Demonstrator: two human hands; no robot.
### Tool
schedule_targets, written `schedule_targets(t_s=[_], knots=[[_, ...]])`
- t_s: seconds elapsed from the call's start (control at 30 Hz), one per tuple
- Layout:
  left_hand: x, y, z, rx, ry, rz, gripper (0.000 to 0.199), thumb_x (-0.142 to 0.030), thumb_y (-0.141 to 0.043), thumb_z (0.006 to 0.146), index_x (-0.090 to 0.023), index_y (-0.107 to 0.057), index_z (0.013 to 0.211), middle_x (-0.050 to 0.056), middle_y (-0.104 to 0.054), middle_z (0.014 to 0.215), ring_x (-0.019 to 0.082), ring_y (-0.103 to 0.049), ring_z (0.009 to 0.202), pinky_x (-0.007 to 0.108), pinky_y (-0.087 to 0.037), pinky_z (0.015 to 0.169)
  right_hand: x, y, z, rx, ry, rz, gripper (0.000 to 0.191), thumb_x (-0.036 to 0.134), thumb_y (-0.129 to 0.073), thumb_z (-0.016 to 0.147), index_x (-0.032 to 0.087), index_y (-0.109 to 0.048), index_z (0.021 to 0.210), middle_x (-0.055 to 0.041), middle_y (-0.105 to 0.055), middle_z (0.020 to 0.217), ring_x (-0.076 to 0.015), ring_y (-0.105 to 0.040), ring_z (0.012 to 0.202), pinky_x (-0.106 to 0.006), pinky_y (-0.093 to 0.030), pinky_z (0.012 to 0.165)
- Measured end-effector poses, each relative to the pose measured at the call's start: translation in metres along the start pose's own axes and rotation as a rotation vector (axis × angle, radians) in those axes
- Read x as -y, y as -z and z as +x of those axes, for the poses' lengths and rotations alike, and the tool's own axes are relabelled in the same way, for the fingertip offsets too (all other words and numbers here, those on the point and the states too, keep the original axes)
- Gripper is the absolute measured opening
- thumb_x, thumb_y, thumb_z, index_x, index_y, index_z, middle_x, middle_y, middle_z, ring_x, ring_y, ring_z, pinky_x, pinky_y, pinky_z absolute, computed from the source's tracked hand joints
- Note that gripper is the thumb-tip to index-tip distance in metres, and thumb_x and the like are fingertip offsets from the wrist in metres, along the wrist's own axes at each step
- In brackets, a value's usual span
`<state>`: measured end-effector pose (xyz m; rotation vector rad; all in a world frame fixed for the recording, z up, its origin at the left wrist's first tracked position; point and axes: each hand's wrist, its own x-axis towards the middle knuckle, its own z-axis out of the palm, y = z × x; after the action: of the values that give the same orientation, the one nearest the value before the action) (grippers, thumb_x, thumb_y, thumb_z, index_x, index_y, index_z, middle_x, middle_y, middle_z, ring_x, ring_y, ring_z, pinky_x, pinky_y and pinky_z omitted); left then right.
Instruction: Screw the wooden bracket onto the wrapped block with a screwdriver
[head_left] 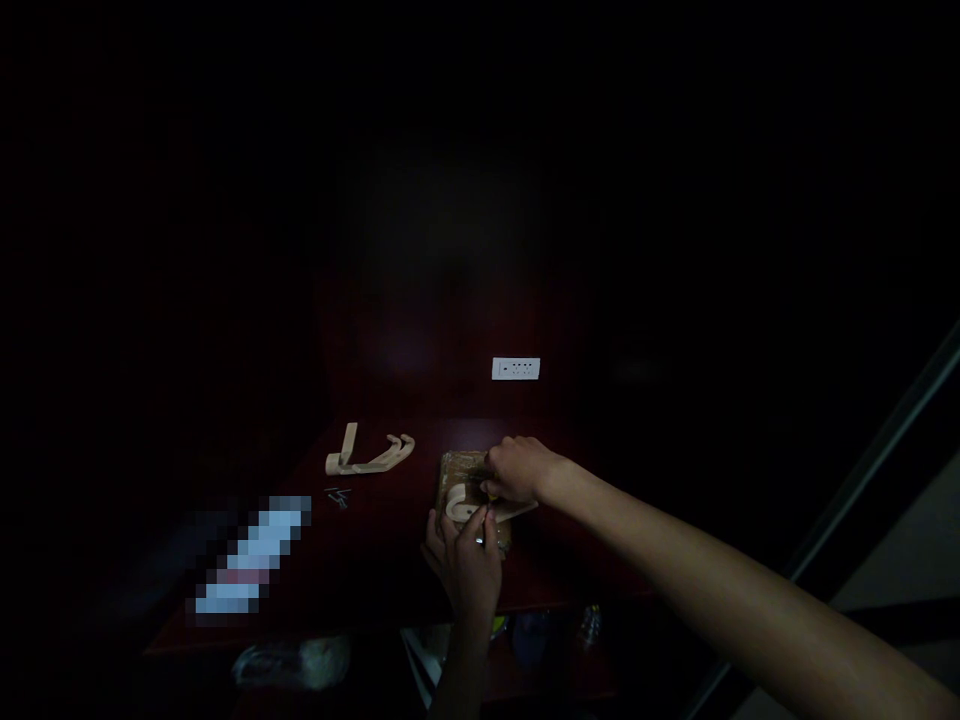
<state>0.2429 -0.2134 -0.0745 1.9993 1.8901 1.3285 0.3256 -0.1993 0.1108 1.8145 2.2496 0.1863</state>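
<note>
A cream hook-shaped piece (455,503) with a curled end and a dark hole lies on a worn brown block (452,466). My left hand (469,565) reaches over the block's near edge. Its fingers press on the hook, with forefinger and thumb brought close together near the hole; any small part between them is too dark to make out. Above the hook, my right hand (521,468) is closed around what looks like a screwdriver (492,495). Only a bit of yellow handle and a thin dark shaft pointing down to the left fingertips show.
More cream hooks (375,462) lie on the dark red table at the left, with several screws or nails (339,495) nearer. A blurred-out bright rectangle (251,555) is front left. A white socket plate (516,369) is on the back wall. Bagged items (292,662) sit below the table edge.
</note>
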Motion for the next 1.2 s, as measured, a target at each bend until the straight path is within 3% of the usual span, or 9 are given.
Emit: schedule_targets(t_s=[0.17,0.37,0.5,0.7,0.87,1.2], knots=[[0.002,0.000,0.001,-0.003,-0.005,0.000,0.025,-0.037,-0.053,0.086,-0.028,-0.074,0.097,0.013,-0.055,0.121,0.033,-0.036,0.126,0.051,-0.033,0.098,-0.003,0.007,-0.003,0.120,0.137,0.125,0.034,0.035,-0.061,0.075,0.021,-0.065,0.105,-0.0074,-0.070,0.094,-0.0212,-0.066,0.083,-0.025,-0.046,0.063],[0.001,0.001,0.001,0.002,0.005,0.000,0.024,-0.036,-0.054,0.085,-0.031,-0.073,0.098,0.013,-0.057,0.118,0.032,-0.035,0.126,0.052,-0.033,0.098,0.002,0.004,0.001,-0.033,0.083,0.000,0.032,0.038,-0.058,0.081,0.014,-0.068,0.101,-0.0162,-0.069,0.098,-0.0270,-0.066,0.088,-0.031,-0.048,0.068],[0.000,0.001,0.001,0.006,0.008,-0.023,0.024,-0.036,-0.054,0.086,-0.030,-0.073,0.098,0.013,-0.056,0.120,0.032,-0.035,0.127,0.051,-0.033,0.098,0.006,-0.002,0.003,-0.078,0.072,-0.052,0.034,0.040,-0.055,0.085,0.013,-0.068,0.102,-0.0169,-0.069,0.097,-0.0270,-0.066,0.089,-0.032,-0.049,0.070],[0.000,0.000,0.000,0.011,0.020,-0.026,0.024,-0.037,-0.054,0.086,-0.029,-0.073,0.099,0.013,-0.056,0.120,0.032,-0.034,0.128,0.053,-0.030,0.100,0.000,-0.007,-0.002,-0.067,0.087,-0.072,0.038,0.043,-0.055,0.084,0.013,-0.066,0.104,-0.0173,-0.068,0.099,-0.0292,-0.065,0.091,-0.035,-0.049,0.071],[0.000,-0.003,-0.001,-0.008,0.010,-0.025,0.024,-0.036,-0.053,0.086,-0.029,-0.073,0.098,0.013,-0.055,0.122,0.032,-0.034,0.128,0.053,-0.030,0.100,-0.003,-0.008,-0.010,-0.071,0.114,-0.023,0.035,0.034,-0.052,0.084,0.017,-0.061,0.113,-0.0159,-0.068,0.101,-0.0273,-0.065,0.091,-0.034,-0.048,0.072],[-0.003,0.001,0.000,-0.001,0.009,-0.012,0.024,-0.036,-0.053,0.086,-0.031,-0.073,0.099,0.013,-0.056,0.120,0.033,-0.034,0.128,0.054,-0.030,0.100,0.000,-0.007,-0.013,-0.081,0.080,0.015,0.033,0.032,-0.053,0.083,0.015,-0.061,0.111,-0.0155,-0.067,0.100,-0.0279,-0.065,0.091,-0.033,-0.047,0.071]])
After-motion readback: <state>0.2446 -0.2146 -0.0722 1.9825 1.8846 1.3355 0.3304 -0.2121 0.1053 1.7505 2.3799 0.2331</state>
